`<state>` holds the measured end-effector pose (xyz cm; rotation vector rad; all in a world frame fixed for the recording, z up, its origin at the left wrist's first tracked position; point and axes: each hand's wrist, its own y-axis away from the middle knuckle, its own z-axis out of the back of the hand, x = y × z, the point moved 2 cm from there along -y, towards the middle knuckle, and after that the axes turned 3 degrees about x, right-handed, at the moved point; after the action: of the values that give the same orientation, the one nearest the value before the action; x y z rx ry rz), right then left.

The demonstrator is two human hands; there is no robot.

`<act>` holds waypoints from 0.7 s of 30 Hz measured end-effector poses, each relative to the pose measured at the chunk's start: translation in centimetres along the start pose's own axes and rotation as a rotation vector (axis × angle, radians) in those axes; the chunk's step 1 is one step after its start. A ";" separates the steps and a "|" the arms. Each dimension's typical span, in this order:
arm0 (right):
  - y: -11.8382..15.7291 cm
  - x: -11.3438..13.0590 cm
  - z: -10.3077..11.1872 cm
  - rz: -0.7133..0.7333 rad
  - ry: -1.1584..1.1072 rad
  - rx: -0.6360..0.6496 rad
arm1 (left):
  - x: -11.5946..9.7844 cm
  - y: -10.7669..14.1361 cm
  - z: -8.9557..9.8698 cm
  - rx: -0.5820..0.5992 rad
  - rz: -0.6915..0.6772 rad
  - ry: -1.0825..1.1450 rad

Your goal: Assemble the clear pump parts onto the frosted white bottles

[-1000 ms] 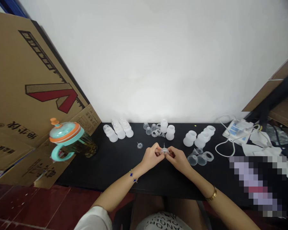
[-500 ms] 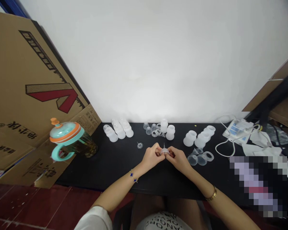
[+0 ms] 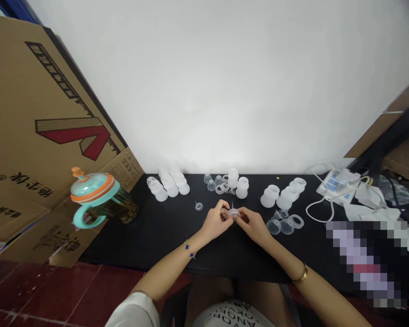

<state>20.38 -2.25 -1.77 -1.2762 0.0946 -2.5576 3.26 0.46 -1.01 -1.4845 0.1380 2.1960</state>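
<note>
Between my two hands is a small translucent bottle ring (image 3: pixel 233 212) with a thin pointed nipple-like piece standing up from its middle. My left hand (image 3: pixel 216 221) holds its left side between thumb and fingers, the index finger bent and raised. My right hand (image 3: pixel 252 223) pinches the right side. A clear round piece with a thin stem (image 3: pixel 198 206) lies left of my hands. Behind them are several clear domed caps (image 3: pixel 211 185), loose rings (image 3: pixel 224 187) and two white bottle bodies (image 3: pixel 241 188). To the right lie clear domed caps (image 3: pixel 286 226) and a ring (image 3: pixel 296 221).
Capped white bottles (image 3: pixel 170 185) stand at the back left, open bottle bodies (image 3: pixel 270 196) at the right. A turquoise-lidded jug (image 3: pixel 102 200) stands by cardboard boxes (image 3: pixel 47 136). White cables (image 3: pixel 330 206) and papers (image 3: pixel 371 212) lie on the black table (image 3: pixel 150 245) at right.
My left fingers have loosened slightly, with the index finger lifting away from the ring. The ring stays in nearly the same place, and my right hand has barely moved.
</note>
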 end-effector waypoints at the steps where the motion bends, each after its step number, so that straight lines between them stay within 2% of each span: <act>1: 0.0 0.0 0.0 -0.003 -0.006 -0.007 | 0.0 0.0 0.0 -0.004 0.003 0.006; 8: 0.0 0.0 -0.1 0.004 0.005 -0.017 | 0.6 -0.3 -0.1 0.106 0.046 -0.128; 14: 0.0 0.2 -0.1 0.036 0.001 0.001 | 1.4 -0.3 -0.1 0.083 0.092 -0.120; 21: 0.0 0.5 0.0 0.061 0.017 0.004 | 0.7 -0.2 0.2 0.070 0.102 -0.149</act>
<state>20.13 -2.39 -1.36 -1.2313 0.1293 -2.5162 2.97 0.99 -1.55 -1.2971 0.2435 2.3482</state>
